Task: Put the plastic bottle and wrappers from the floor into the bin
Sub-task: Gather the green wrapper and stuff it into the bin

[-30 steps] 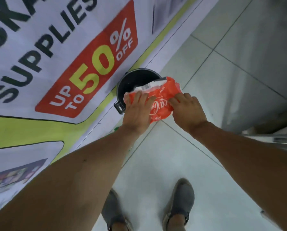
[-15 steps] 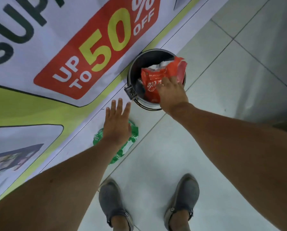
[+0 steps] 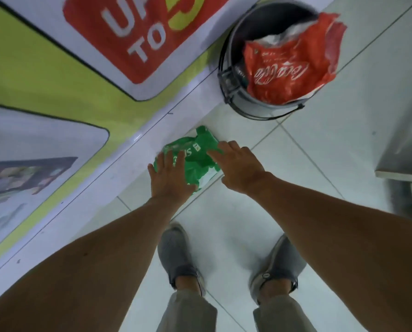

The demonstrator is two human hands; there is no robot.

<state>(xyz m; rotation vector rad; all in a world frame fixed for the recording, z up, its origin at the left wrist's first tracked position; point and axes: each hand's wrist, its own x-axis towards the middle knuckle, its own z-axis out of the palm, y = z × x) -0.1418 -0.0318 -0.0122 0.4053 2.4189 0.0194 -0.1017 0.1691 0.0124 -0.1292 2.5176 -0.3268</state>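
A crumpled green wrapper (image 3: 195,149) lies on the floor against the base of the banner wall. My left hand (image 3: 170,177) rests flat on its near left part, fingers spread. My right hand (image 3: 236,164) touches its right side, fingers extended; neither hand has closed around it. The round dark bin (image 3: 233,92) stands on the floor beyond, at the upper right. A red Coca-Cola wrapper (image 3: 288,68) sits in the bin and sticks out over its rim. No plastic bottle is visible.
A large banner (image 3: 56,75) with red "UP TO" lettering covers the wall on the left. My two grey shoes (image 3: 176,255) stand on the pale tiled floor below the wrapper. A grey metal cabinet corner (image 3: 406,149) is at the right edge.
The red wrapper left my right hand and stays in the bin. Both hands dropped to the green wrapper on the floor, and the view moved down and closer.
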